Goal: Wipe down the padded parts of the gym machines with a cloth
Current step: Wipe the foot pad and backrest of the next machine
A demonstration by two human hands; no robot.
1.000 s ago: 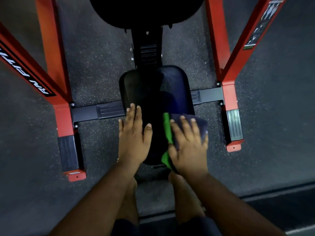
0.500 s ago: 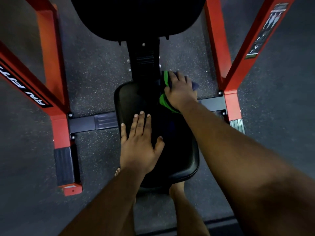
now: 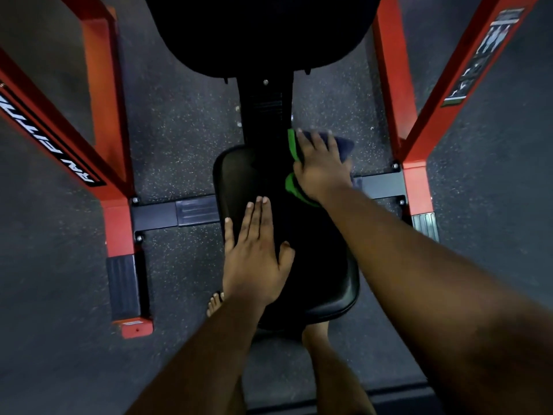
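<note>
A black padded seat (image 3: pixel 329 283) sits low between the machine's red legs. My right hand (image 3: pixel 321 167) lies flat with straight fingers on a dark blue cloth with a green edge (image 3: pixel 291 184), pressing it onto the seat's far right corner. My left hand (image 3: pixel 254 253) rests flat on the seat's left side, fingers straight and together. A larger black back pad (image 3: pixel 257 34) hangs above at the top of the view.
Red frame posts (image 3: pixel 101 94) rise on both sides, joined by a black crossbar (image 3: pixel 161 212) on the speckled rubber floor (image 3: pixel 179 145). A black central column (image 3: pixel 263 115) links the two pads. My bare feet (image 3: pixel 214 304) stand under the seat's near edge.
My right hand has slid the cloth from the seat's near right edge up to its far right corner. My left hand has stayed flat on the seat's left side.
</note>
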